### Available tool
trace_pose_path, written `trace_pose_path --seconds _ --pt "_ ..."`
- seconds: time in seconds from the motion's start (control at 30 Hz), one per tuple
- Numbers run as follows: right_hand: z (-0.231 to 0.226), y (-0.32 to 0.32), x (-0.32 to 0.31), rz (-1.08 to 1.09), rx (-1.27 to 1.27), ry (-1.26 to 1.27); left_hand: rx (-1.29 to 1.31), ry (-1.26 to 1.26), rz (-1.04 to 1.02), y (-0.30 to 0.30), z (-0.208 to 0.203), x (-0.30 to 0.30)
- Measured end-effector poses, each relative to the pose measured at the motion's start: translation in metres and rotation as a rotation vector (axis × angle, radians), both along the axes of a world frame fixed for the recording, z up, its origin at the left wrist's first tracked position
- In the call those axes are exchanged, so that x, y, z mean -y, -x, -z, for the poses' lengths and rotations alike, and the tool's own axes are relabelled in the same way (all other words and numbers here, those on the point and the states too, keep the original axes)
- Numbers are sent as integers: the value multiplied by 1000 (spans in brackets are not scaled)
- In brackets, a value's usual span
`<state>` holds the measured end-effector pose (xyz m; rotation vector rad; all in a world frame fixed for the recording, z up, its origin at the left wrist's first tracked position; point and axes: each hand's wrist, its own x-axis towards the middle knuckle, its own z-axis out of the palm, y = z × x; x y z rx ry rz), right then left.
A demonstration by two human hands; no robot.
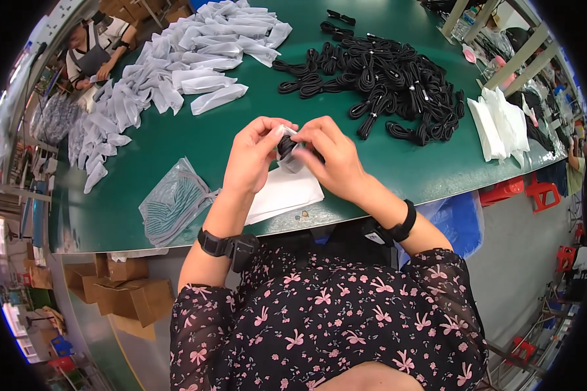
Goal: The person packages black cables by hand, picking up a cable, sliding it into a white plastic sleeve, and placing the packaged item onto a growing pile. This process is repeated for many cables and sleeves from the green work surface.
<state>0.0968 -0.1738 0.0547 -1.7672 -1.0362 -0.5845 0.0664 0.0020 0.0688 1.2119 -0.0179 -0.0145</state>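
Above the table's near edge, my left hand (249, 155) pinches the rim of a small whitish bag (289, 163). A bundled black cable (285, 144) shows in the bag's mouth, its lower part hidden by the bag and fingers. My right hand (334, 156) closes on the other side of the bag, thumb and fingers at the opening and slightly blurred. Just beneath both hands lie flat white bags or sheets (285, 197). Beyond my right hand spreads a pile of coiled black cables (398, 85). Many filled whitish bags (205, 55) are heaped at the far left.
The green table (254, 98) curves along its near edge. A clear and teal striped pouch (176, 205) lies left of my forearm. White packets (499, 127) sit at the right. Below are cardboard boxes (130, 296) and a blue bin (460, 225). Another person (98, 49) works at the far left.
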Motion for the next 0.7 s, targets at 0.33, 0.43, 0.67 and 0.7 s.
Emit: trace_pose_path --seconds 0.33,0.43,0.67,0.7 --pt "-13 -40 -11 -211 -641 -361 173 -119 -188 -49 -1 -26" --pt "-3 -34 -3 94 -369 159 392 -517 -614 -52 -11 -65" --pt "62 -21 33 315 -233 701 388 -1065 -181 33 34 -15" --pt "64 -20 34 311 -250 694 433 -1114 -108 43 50 -10"
